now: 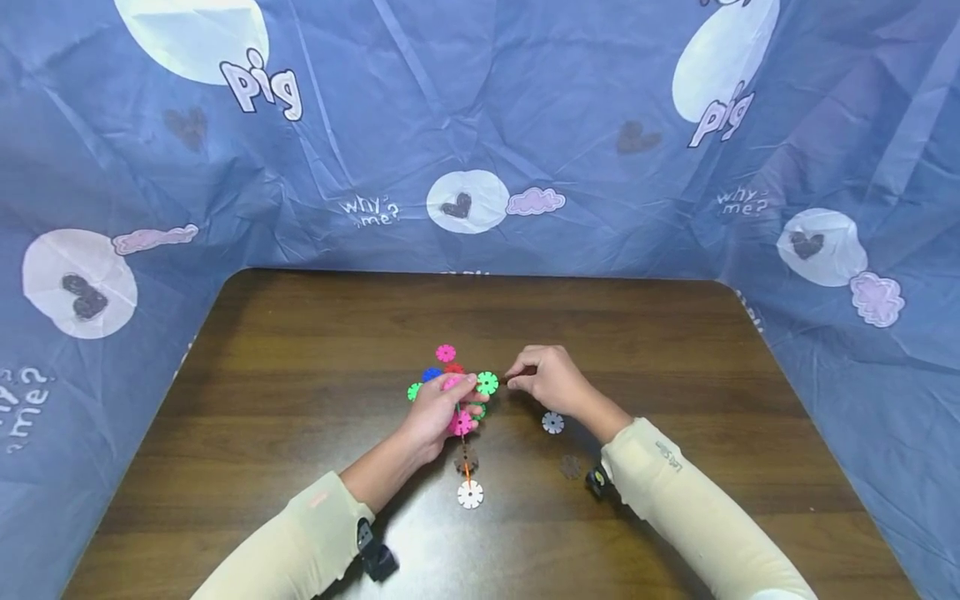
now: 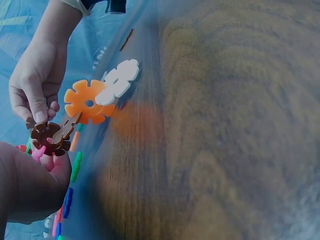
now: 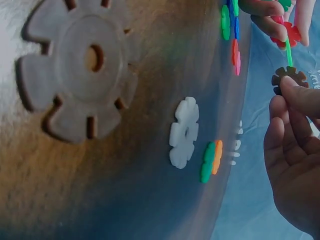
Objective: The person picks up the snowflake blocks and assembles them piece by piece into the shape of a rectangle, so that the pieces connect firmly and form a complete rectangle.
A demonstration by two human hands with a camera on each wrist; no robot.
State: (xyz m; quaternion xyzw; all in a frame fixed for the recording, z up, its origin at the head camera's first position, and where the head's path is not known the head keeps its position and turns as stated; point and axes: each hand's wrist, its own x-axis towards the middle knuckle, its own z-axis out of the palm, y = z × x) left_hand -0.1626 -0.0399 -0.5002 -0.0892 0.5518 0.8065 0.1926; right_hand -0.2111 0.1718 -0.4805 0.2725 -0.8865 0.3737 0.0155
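My left hand (image 1: 438, 408) grips a joined group of notched plastic discs, with a pink disc (image 1: 461, 422) and a green disc (image 1: 487, 383) at its fingers. Toward the body, a brown disc, an orange disc (image 2: 89, 102) and a white disc (image 1: 470, 495) appear joined in a row. My right hand (image 1: 553, 381) pinches another brown disc (image 3: 290, 79) between thumb and fingers. In the right wrist view that disc touches the edge of the green one; how deeply they are slotted cannot be told.
Beyond the left hand lie loose discs: pink (image 1: 446, 353), red (image 1: 453, 367), blue (image 1: 431, 375) and green (image 1: 415, 392). Below the right hand lie a whitish disc (image 1: 552, 422) and a brown disc (image 1: 570, 467). A patterned blue cloth (image 1: 480, 125) surrounds the wooden table (image 1: 315, 333).
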